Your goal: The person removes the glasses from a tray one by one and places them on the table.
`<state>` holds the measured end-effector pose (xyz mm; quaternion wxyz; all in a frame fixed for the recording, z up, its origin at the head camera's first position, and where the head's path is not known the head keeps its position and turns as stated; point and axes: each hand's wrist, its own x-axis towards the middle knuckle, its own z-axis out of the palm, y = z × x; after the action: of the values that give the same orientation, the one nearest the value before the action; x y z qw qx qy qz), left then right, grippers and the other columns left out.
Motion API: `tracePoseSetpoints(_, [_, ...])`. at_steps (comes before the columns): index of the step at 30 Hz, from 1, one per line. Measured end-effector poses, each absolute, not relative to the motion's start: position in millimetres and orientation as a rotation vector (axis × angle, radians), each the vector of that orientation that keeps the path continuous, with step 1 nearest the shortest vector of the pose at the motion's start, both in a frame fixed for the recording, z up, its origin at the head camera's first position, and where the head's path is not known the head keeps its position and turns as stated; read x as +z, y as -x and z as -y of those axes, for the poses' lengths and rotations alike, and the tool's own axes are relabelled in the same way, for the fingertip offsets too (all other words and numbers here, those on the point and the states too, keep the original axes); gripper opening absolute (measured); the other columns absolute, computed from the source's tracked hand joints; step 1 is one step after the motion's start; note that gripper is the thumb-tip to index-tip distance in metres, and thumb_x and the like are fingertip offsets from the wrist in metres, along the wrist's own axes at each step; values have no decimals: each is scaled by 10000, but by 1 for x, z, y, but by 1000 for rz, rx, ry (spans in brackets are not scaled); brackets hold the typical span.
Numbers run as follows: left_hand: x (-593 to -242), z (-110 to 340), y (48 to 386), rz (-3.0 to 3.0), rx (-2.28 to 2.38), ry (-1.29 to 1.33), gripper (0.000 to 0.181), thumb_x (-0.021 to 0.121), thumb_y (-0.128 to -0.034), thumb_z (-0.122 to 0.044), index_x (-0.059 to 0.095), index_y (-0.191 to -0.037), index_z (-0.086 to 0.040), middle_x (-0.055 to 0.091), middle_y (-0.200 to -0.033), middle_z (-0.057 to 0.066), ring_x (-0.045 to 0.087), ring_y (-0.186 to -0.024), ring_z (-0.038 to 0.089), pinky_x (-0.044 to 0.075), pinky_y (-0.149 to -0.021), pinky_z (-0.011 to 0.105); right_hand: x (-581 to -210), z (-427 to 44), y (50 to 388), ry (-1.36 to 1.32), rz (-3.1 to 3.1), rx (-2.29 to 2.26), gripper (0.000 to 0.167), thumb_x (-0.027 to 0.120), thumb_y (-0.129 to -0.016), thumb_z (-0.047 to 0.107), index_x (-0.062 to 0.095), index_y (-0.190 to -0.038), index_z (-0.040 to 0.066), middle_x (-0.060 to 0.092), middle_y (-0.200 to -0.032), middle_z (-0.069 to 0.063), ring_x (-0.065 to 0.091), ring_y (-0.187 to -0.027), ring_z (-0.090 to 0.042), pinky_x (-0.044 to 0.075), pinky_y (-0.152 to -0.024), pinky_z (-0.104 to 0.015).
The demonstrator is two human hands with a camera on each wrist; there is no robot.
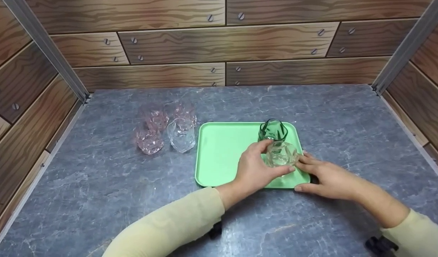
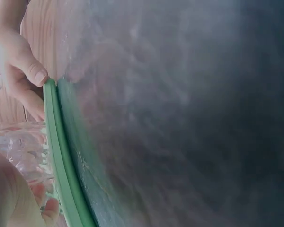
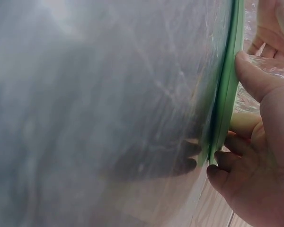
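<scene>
My left hand [image 1: 254, 164] grips a pale, see-through faceted drinking glass [image 1: 281, 154], thumb on its near side and fingers on its far left. This glass is over the right part of a light green tray [image 1: 222, 153]. Just behind it, a dark green glass [image 1: 273, 130] stands on the tray near the back right corner. My right hand [image 1: 322, 176] rests at the tray's right front corner, fingers reaching towards the pale glass and thumb by the front rim. In the right wrist view, the thumb [image 3: 255, 78] touches the tray's rim [image 3: 229, 71].
Left of the tray, on the grey marbled table [image 1: 97, 171], stand a clear glass [image 1: 182, 135] and several pink glasses [image 1: 149, 141] close together. Wood-patterned panels [image 1: 222, 43] wall in the table at the back and sides.
</scene>
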<state>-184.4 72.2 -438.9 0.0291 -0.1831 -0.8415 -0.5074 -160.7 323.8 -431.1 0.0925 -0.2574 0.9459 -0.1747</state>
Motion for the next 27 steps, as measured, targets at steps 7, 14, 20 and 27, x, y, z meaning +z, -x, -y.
tracePoseSetpoints(7, [-439,-71,189,2596,-1580,583,765,970,-779,-385,638,-1421,-133,675,-1246,-3,615,-1100,76,521,-951,228,-432,-324,161,775,-2826,-502,866,686,-971,619,546,-1497,-55,404,-1611,-294,315,-1501,-539,342,-1159,-708])
tracePoseSetpoints(14, [-436,-65,192,2609,-1646,643,730,972,-782,-310,649,-1410,-123,678,-1243,-12,603,-1088,67,519,-946,220,-432,-323,162,793,-2824,-505,861,689,-968,618,545,-1504,-40,396,-1630,-260,308,-1506,-533,336,-1162,-708])
tracePoseSetpoints(20, [-435,-56,196,2621,-1702,725,714,975,-769,-254,666,-1397,-112,689,-1279,-3,611,-1119,85,546,-978,266,-431,-323,162,788,-2819,-518,859,693,-967,618,537,-1521,-19,384,-1653,-223,291,-1516,-530,326,-1166,-716])
tracePoseSetpoints(27, [-435,-40,196,2625,-1835,833,679,949,-794,-209,648,-1394,-105,688,-1339,-29,627,-1246,119,526,-1085,325,-431,-323,162,756,-2796,-532,891,666,-971,646,479,-1568,12,320,-1702,-154,246,-1540,-511,293,-1184,-720])
